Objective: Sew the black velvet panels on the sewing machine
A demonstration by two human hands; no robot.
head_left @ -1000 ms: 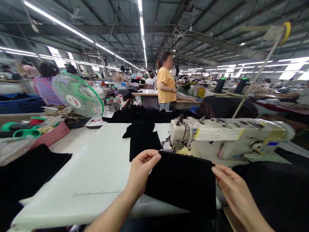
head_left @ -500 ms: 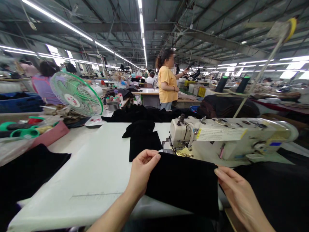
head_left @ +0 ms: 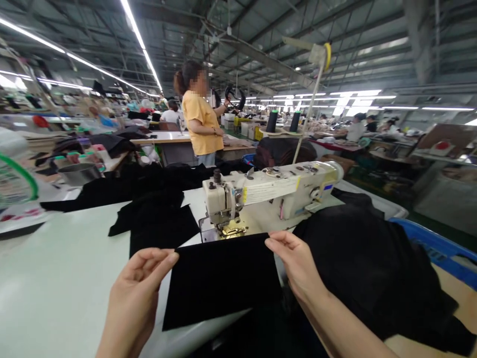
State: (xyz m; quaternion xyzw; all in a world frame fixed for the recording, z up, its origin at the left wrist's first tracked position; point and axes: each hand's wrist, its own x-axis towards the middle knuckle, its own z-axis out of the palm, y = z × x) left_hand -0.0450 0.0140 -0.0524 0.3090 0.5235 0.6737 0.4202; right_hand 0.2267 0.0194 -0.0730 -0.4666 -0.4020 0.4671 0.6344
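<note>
Two hands [head_left: 137,293], one sewing machine [head_left: 268,196], two thread cones [head_left: 272,121], one metal bowl [head_left: 79,173]

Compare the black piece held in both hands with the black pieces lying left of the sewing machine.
The held piece is stretched flat between the left hand and the right hand, just before the sewing machine; the lying pieces rest loose and overlapping, untouched. Both are black fabric on the white table.

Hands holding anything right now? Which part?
Yes: both hold one black fabric piece by its top edge, left hand at the top-left corner, right hand at the top-right corner.
</note>
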